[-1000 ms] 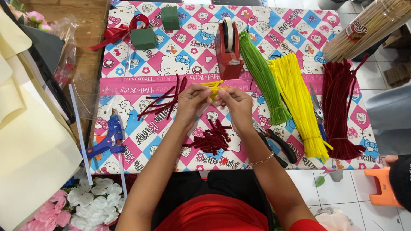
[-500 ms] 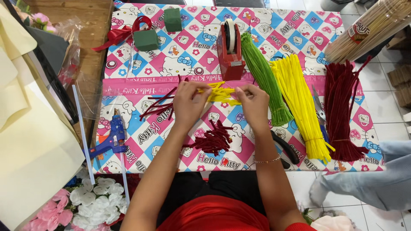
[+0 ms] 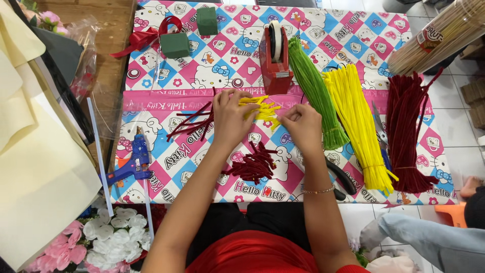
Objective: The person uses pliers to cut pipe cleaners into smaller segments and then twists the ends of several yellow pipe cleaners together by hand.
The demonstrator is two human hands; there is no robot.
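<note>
Resting over a small heap of short yellow fuzzy craft-wire pieces point(image 3: 260, 107), the left hand point(image 3: 230, 119) lies knuckles up on the table point(image 3: 353, 20), which is covered with a pink, blue and white checked cartoon-print cloth. Its fingers curl down onto the near edge of the heap, but whether its grip is closed on a piece cannot be told from above. The right hand point(image 3: 303, 126) sits just beside the heap on its other side, fingers bent inward with the tips drawn together; whether they pinch anything is hidden.

Left of the left hand lies a loose fan of long dark red fuzzy stems point(image 3: 189, 124). Near the forearms sits a pile of short dark red cut pieces point(image 3: 255, 164). Beyond the hands stands a red tape dispenser point(image 3: 275, 55). To the right lie three long bundles side by side: green stems point(image 3: 316, 91), yellow stems point(image 3: 356, 121) and dark red stems point(image 3: 406, 131). A blue glue gun point(image 3: 134, 162) rests near the table's left edge.
</note>
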